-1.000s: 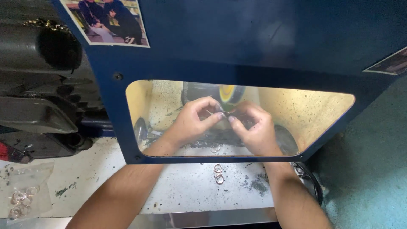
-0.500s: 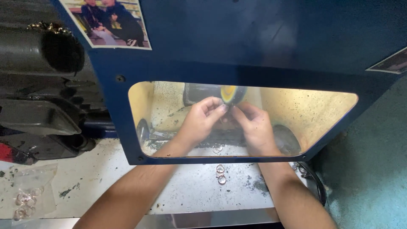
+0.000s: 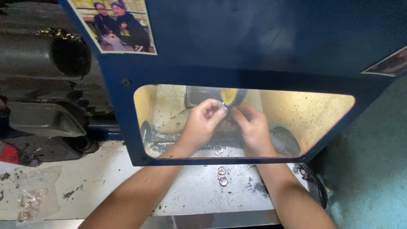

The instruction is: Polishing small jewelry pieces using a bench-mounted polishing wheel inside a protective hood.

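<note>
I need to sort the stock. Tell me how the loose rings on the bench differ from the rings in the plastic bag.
The loose rings lie bare on the white bench, between the person's forearms; the bagged rings sit inside a clear plastic bag at the far left. The loose ones are few and close together; the bagged ones are more numerous. Both look like small metal rings.

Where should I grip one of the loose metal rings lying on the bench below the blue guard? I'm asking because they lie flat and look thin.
Pinch the outer rim of the nearest ring from above, one fingertip on each side. It lies flat on the white bench close to the other rings, so a grip from the open front side seems easiest.
</note>
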